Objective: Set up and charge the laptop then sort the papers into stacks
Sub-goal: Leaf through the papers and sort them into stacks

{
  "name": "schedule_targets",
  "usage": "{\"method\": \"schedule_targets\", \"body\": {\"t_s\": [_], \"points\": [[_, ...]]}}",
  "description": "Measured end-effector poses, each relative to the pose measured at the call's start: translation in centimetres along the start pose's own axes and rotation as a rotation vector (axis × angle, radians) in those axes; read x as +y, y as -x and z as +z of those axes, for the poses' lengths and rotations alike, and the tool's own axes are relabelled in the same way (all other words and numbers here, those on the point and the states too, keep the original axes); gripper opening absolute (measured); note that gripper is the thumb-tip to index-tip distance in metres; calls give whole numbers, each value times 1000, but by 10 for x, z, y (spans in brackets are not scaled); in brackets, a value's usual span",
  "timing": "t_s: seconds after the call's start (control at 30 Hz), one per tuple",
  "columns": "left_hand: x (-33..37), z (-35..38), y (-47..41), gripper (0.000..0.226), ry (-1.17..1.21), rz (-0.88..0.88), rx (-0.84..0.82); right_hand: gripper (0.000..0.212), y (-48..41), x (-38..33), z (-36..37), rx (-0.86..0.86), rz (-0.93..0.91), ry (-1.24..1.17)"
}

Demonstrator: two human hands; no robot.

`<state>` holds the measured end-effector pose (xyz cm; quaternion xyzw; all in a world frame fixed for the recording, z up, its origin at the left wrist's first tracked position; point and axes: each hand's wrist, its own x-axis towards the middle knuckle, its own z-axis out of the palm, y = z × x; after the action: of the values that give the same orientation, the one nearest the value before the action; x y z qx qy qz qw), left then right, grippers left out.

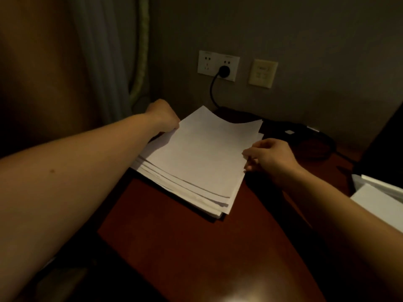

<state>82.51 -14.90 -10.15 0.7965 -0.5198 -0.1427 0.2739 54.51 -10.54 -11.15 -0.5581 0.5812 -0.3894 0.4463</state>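
Loosely fanned, the paper stack (192,162) is gripped by the left hand (162,115) and pinched by the right hand (269,159); uneven pulling could spill sheets.

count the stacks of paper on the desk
2. The large stack lies on the desk, gripped by the left hand and right hand. The second stack sits at the right edge, cut off; more may be hidden.

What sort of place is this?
Probably a hotel room or bedroom corner: a reddish wooden desk holding a paper stack, wall sockets with a black plug in one, and a curtain alongside.
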Motion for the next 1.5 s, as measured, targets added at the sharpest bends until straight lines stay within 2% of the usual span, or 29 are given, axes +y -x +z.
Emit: {"method": "schedule_targets", "body": {"t_s": [0.1,0.2,0.3,0.43,0.63,0.83,0.97,1.1,1.27,1.4,1.5], "points": [[-3,8,-5,29,-58,24,91,28,-2,1,1,24,-133,237],[-7,8,-2,23,-75,31,103,17,-1,2,0,-1,-233,401],[-2,5,10,15,-102,68,63,9,4,-3,-10,43,-283,417],[22,7,37,7,-19,167,59,11,20,-8,-38,64,-328,410],[94,36,102,21,61,425,51,12,53,9,-101,106,-328,509],[166,84,184,49,-10,635,-213,27,98,51,-172,217,-329,957],[196,125,220,44,-128,612,-362,55,130,83,-203,202,-193,1087],[213,150,237,61,-102,536,-453,59,146,100,-226,128,-211,1092],[229,162,249,41,90,529,-533,55,143,110,-261,-38,-326,1095],[223,164,258,16,300,535,-564,56,147,114,-278,21,-462,1041],[222,159,267,16,465,449,-583,70,162,100,-282,31,-513,931]]}}
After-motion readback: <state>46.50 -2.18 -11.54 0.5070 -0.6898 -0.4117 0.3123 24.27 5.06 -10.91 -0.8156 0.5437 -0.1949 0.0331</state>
